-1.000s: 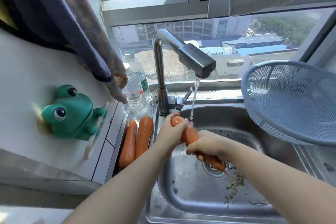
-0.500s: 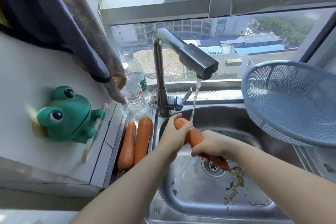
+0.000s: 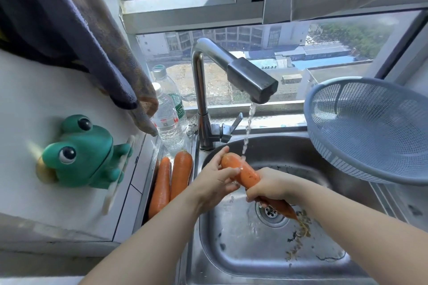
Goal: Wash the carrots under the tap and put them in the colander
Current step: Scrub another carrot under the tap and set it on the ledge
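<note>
Over the steel sink [image 3: 324,268] I hold an orange carrot [image 3: 246,173] under the thin stream from the tap [image 3: 252,80]. My left hand [image 3: 215,180] grips its thick upper end, fingers curled round it. My right hand [image 3: 269,187] grips its lower half, and the thin tip sticks out over the drain [image 3: 272,214]. Two more carrots [image 3: 171,180] lie side by side on the sink's left ledge. A grey-blue plastic colander [image 3: 370,132] sits tilted on the sink's right rim, with nothing in it.
Two water bottles [image 3: 168,118] stand behind the ledge carrots beside the tap base. A green frog holder [image 3: 85,152] sticks to the left wall under a hanging cloth [image 3: 92,37]. Dirt and root bits lie near the drain. The window sill runs behind.
The carrot's thick end has shifted slightly so more of it shows under the stream, and my left hand's fingers have slid along it. My right hand stays gripping lower down.
</note>
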A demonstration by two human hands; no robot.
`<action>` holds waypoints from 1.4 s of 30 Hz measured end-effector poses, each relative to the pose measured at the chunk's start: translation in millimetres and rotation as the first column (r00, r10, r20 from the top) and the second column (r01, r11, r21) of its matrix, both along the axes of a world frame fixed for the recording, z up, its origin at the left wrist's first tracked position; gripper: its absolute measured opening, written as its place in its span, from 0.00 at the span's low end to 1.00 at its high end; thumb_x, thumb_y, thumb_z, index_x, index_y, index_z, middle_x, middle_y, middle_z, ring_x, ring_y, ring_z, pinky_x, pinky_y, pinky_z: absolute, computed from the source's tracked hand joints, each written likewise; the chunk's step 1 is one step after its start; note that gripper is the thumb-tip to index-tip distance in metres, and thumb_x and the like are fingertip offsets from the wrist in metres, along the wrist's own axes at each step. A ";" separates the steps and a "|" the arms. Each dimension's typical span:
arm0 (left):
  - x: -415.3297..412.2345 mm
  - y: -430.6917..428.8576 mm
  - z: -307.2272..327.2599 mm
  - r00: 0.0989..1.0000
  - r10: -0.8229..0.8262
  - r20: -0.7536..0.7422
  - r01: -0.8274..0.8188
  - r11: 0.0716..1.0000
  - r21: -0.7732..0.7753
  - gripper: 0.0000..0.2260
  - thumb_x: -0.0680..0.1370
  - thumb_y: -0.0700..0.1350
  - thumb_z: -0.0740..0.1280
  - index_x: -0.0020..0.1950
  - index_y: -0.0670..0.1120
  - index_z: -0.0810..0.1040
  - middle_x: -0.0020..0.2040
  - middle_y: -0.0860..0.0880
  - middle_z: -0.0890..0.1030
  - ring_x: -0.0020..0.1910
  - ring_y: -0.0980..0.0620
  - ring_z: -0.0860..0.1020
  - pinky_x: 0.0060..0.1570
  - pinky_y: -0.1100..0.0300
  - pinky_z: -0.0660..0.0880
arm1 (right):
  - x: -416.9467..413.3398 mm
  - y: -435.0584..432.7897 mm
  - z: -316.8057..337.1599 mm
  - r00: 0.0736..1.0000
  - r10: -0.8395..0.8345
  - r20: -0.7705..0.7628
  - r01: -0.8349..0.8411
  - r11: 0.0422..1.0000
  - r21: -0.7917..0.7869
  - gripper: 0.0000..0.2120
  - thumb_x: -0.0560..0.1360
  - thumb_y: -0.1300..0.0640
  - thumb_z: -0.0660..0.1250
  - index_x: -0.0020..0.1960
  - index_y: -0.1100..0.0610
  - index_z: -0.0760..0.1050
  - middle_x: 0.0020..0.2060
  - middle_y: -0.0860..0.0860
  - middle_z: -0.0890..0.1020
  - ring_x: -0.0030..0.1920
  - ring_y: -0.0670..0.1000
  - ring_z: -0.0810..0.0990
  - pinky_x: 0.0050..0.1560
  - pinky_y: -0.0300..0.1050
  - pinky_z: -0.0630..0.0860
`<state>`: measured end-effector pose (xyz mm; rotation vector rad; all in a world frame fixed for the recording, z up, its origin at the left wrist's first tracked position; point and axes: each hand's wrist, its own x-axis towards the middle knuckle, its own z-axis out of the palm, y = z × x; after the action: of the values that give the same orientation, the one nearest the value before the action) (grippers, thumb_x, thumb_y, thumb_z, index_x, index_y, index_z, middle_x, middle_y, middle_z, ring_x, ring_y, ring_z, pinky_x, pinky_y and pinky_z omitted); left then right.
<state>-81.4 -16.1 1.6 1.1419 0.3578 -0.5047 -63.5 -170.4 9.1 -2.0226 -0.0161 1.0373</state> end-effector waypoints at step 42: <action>3.5 -20.8 -3.0 0.972 0.199 0.124 -0.221 0.955 0.199 0.15 0.79 0.43 0.65 0.65 0.53 0.71 0.56 0.48 0.75 0.53 0.45 0.78 0.50 0.48 0.80 | -7.9 8.9 6.2 0.993 -0.008 0.114 0.009 1.000 -0.002 0.05 0.69 0.62 0.69 0.38 0.58 0.73 0.26 0.48 0.76 0.24 0.46 0.73 0.28 0.38 0.72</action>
<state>-77.9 -36.9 -1.4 1.3134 0.4463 -0.2220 -71.4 -161.5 15.3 -2.0800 -0.0667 0.9153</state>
